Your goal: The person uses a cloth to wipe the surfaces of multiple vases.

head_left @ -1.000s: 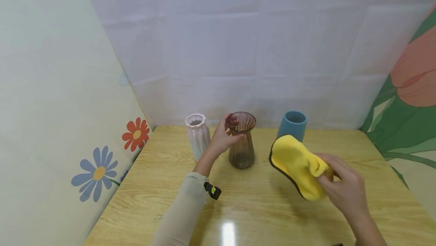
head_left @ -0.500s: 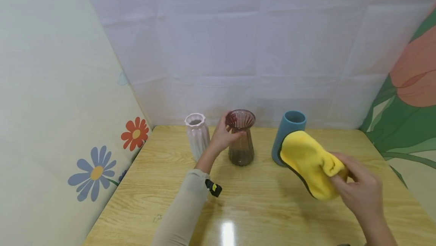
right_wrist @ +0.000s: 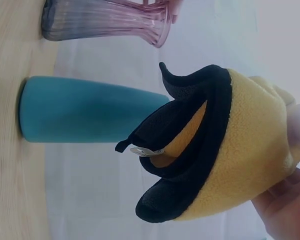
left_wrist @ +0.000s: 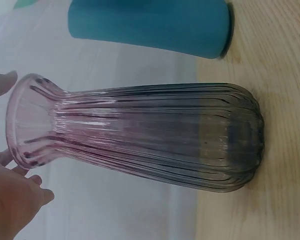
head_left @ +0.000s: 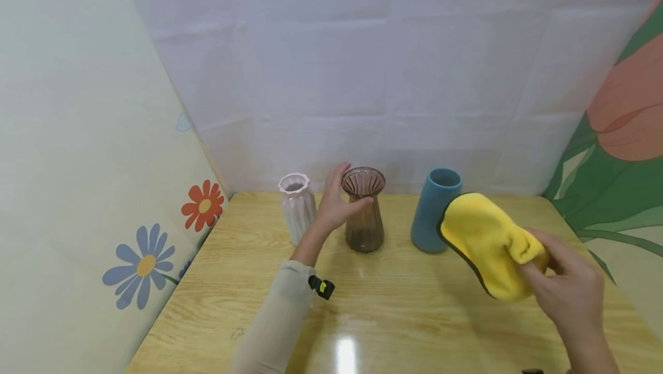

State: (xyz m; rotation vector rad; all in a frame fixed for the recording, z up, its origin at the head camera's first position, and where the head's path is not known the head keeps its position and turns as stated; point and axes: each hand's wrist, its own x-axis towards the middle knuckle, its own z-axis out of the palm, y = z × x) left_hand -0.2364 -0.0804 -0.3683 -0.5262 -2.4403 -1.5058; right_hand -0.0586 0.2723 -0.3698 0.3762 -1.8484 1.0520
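Note:
A ribbed purple-grey glass vase (head_left: 365, 227) stands upright on the table. My left hand (head_left: 335, 204) is spread at its flared rim, thumb in front and fingers straightened on the far left side. In the left wrist view, the fingertips (left_wrist: 10, 77) sit beside the vase's rim (left_wrist: 27, 120), apart from it or barely touching. My right hand (head_left: 572, 287) pinches a folded yellow cloth (head_left: 484, 241) with dark edging, raised above the table. In the right wrist view, the cloth's grey inner side shows. Behind the cloth stands a blue vase (head_left: 432, 213), upright and partly covered.
A pale pink pleated vase (head_left: 298, 210) stands left of the glass one, close to my left forearm. The wooden table (head_left: 393, 316) meets a white sheet (head_left: 321, 75) at the back. Flower-patterned panels (head_left: 147, 264) rise at both sides.
My left fingers have straightened and come away from the glass vase's rim. My right hand has moved right with the yellow cloth, uncovering more of the blue vase.

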